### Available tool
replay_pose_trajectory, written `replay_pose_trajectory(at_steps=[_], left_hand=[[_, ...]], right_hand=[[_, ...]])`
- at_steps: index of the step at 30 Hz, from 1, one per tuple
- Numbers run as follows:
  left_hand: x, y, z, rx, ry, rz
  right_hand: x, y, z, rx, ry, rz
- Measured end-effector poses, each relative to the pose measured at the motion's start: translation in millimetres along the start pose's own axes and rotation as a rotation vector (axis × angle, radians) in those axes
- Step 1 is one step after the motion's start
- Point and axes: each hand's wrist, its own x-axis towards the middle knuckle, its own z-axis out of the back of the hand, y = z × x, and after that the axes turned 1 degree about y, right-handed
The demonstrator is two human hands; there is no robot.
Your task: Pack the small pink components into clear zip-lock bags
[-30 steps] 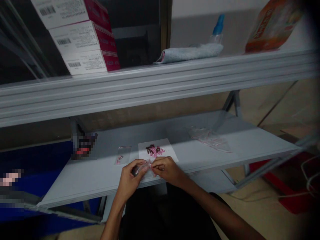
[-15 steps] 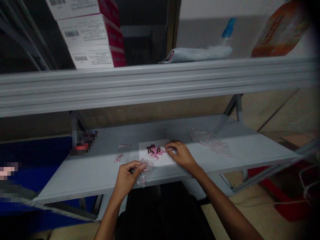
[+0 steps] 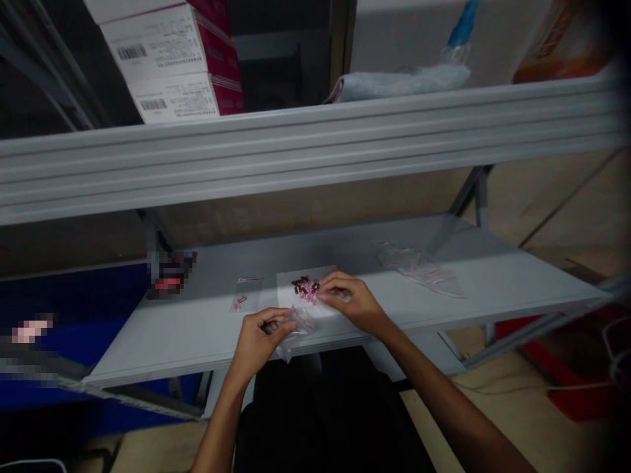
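While barcoded boxes (image 3: pixel 160 43) are showing print too small to read, the left hand (image 3: pixel 261 335) is pinching a clear zip bag (image 3: pixel 302 322) at the grey workbench's (image 3: pixel 167 345) edge; the right hand (image 3: pixel 357 302) is curling beside small pink and dark pieces (image 3: pixel 306 289) on white paper (image 3: pixel 286 301), grip unclear.

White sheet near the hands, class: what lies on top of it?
Small pink pieces and dark pieces lie on the white sheet. The right hand and clear bag hide parts of it; anything beneath them cannot be seen.
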Motion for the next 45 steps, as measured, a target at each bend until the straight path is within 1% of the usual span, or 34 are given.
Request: replay_pose_trajectory(at_steps=[1, 3, 6, 8, 10, 12, 13, 16, 20, 24, 27, 29, 31, 34, 37, 39, 40, 41, 43, 45], left_hand=[[0, -1, -1, 0.002, 0.02, -0.005], [-1, -4, -2, -0.004, 0.066, -0.011], [0, -6, -4, -0.027, 0.093, -0.006], [2, -4, -3, -0.043, 0.071, 0.015], [4, -2, -2, -0.067, 0.038, 0.037], [5, -1, -1, -0.092, 0.014, 0.041], [5, 0, -1, -0.102, 0.003, 0.033], [5, -1, 1, -0.124, -0.018, 0.004], [5, -2, 2, -0.135, -0.021, -0.008], [6, -3, 0, -0.14, -0.015, 0.008], [7, -4, -2, -0.134, -0.018, 0.017], [7, -5, -2, -0.127, 0.0, 0.036], [6, -5, -2, -0.111, 0.032, 0.057], [3, -5, 0, -0.074, 0.088, 0.053], [1, -6, 0, -0.077, 0.145, 0.045], [1, -6, 0, -0.085, 0.158, 0.041], [1, -6, 0, -0.091, 0.148, 0.035], [1, -5, 0, -0.101, 0.128, 0.03], [3, -2, 1, -0.145, 0.069, 0.03], [4, 1, 1, -0.217, 0.013, 0.048]], right_hand=[[-1, 9, -4, 0.064, 0.022, 0.021], [-4, 23, -14, 0.112, 0.063, 0.074], [-8, 26, -22, 0.085, 0.108, 0.13], [-7, 17, -20, 0.073, 0.087, 0.109], [-5, 1, -12, 0.033, 0.0, 0.051], [-3, -17, -3, -0.077, -0.085, -0.015], [-3, -25, 0, -0.146, -0.098, -0.043], [-4, -45, 5, -0.297, -0.049, -0.088], [-7, -51, 4, -0.376, 0.03, -0.08], [-6, -50, 1, -0.398, 0.045, -0.085], [-4, -44, 2, -0.359, 0.019, -0.074], [-2, -32, 5, -0.267, -0.014, -0.043], [-1, -14, 7, -0.113, -0.026, 0.01], [-2, 14, 2, 0.088, 0.025, 0.093], [-7, 30, -11, 0.122, 0.086, 0.139], [-8, 30, -19, 0.104, 0.104, 0.149], [-8, 28, -21, 0.091, 0.091, 0.141], [-7, 23, -22, 0.076, 0.06, 0.125], [-5, 10, -18, 0.019, -0.046, 0.072], [-2, -7, -11, -0.091, -0.126, 0.027]])
